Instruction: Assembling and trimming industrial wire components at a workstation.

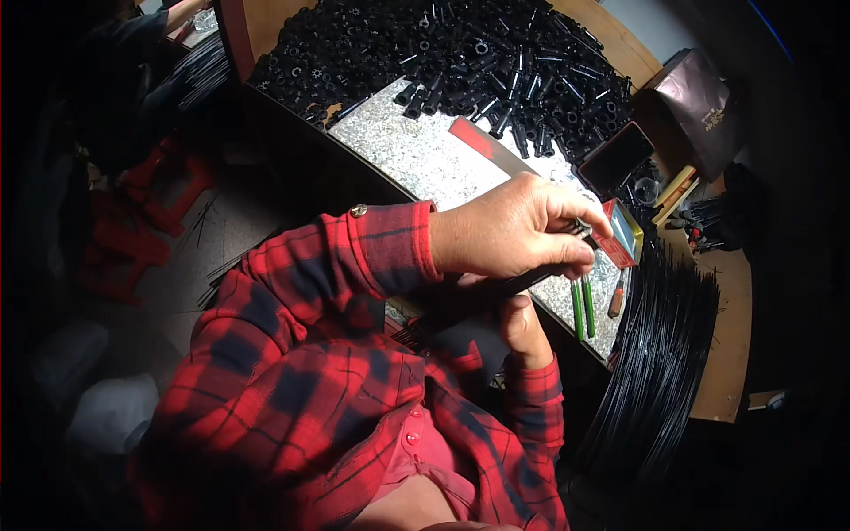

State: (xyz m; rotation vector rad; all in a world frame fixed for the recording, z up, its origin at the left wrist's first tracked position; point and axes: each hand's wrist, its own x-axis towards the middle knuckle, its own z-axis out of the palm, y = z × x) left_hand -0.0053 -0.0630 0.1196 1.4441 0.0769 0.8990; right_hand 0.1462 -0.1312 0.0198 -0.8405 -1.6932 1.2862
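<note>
Left hand (509, 232) arched over a bundle of thin black rods (482, 296), fingers curled down and pinched shut at the tips on the bundle's far end, close beside a small red box (620, 234). Right hand (524, 329) directly beneath the bundle, wrapped around its middle, grip mostly hidden by the left hand above. Bundle's long axis slanting from the near end, fanned out against the red plaid shirt (354, 389), up and away toward the red box. Left hand the nearer of the two to the box end; right hand nearer the shirt end. Two green pens (583, 308) flat on the speckled table (416, 159) just below the box, clear of both hands. Large heap of black rods (660, 363) fanned out beyond the pens, well clear of the box. Pile of short black tubes (460, 53) far above the box, untouched.
</note>
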